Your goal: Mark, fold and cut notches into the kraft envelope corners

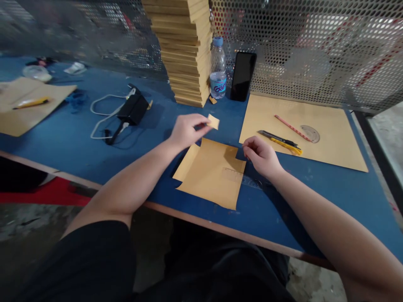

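A small square scrap of tan cardboard is pinched between the thumb and fingers of my left hand. Just below lies a larger tan cardboard sheet with notched corners and a folded flap on its left side. My right hand hovers by the sheet's right edge, its fingers curled closed; nothing shows sticking out of them. A clear ruler lies partly over the sheet's right side.
Right, a flat cardboard sheet bears a cutter knife, a red-striped pencil and a protractor. Behind stand a tall cardboard stack, a water bottle and a phone. Left lies a black adapter with cables.
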{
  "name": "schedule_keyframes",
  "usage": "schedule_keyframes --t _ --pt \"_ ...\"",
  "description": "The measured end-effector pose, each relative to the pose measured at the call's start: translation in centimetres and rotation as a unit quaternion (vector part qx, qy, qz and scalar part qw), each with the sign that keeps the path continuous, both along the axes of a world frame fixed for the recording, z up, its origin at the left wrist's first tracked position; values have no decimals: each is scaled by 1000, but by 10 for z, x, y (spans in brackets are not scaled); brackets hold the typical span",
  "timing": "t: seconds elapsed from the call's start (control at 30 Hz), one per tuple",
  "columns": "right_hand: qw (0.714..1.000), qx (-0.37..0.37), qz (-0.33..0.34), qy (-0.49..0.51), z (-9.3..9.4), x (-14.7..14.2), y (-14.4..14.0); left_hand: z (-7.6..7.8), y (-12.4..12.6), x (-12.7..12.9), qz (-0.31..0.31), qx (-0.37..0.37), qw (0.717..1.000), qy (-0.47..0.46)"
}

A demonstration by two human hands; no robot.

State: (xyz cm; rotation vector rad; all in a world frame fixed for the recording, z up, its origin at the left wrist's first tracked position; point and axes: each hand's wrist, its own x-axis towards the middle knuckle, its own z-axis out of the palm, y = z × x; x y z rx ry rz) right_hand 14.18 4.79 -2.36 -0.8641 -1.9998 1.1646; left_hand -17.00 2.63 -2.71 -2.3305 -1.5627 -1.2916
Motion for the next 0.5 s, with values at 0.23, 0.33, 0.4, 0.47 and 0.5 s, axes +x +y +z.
schedule_keyframes --t 0.23,0.33,0.4,0.47,0.5 --pt "997 61 13 -54 4 0 -3 -14 36 -71 130 -148 980 -40" --pt "993 92 33 -68 4 -2 -5 -14 49 -55 109 -195 974 -41" --pt "990 111 49 -77 3 -4 -6 -11 63 -38 88 -222 970 -38" --pt "986 129 66 -85 2 -4 -6 -8 80 -23 72 -247 966 -35" --pt "984 137 75 -90 2 -3 -6 -5 89 -18 67 -259 963 -34"
